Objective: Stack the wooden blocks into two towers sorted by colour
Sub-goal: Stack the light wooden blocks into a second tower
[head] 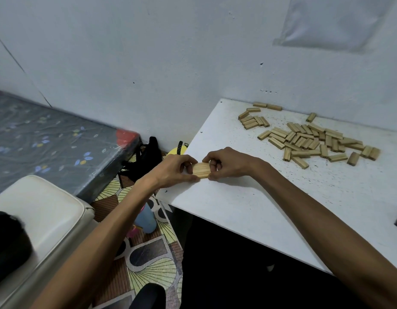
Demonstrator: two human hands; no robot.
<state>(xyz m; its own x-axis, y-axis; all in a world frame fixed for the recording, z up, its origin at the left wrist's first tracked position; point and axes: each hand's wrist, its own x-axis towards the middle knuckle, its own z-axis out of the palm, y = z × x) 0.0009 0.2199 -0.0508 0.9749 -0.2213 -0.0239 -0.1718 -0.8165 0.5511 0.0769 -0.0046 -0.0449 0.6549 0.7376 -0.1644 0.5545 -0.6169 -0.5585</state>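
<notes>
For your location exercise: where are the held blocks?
Head view, centre: held blocks at the table's left edge, pinched between left hand and right hand, well left of the pile.

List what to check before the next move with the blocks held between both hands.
1. Left hand grips the row of blocks: ok.
2. Right hand grips its other end: ok.
3. Row's blocks lie flush, side by side: ok.
4. Row rests on the table: cannot tell.
5. Margin from the table's left edge: not ok, the row is close to it.
6. Two colours distinguishable in the loose pile: cannot tell.
</notes>
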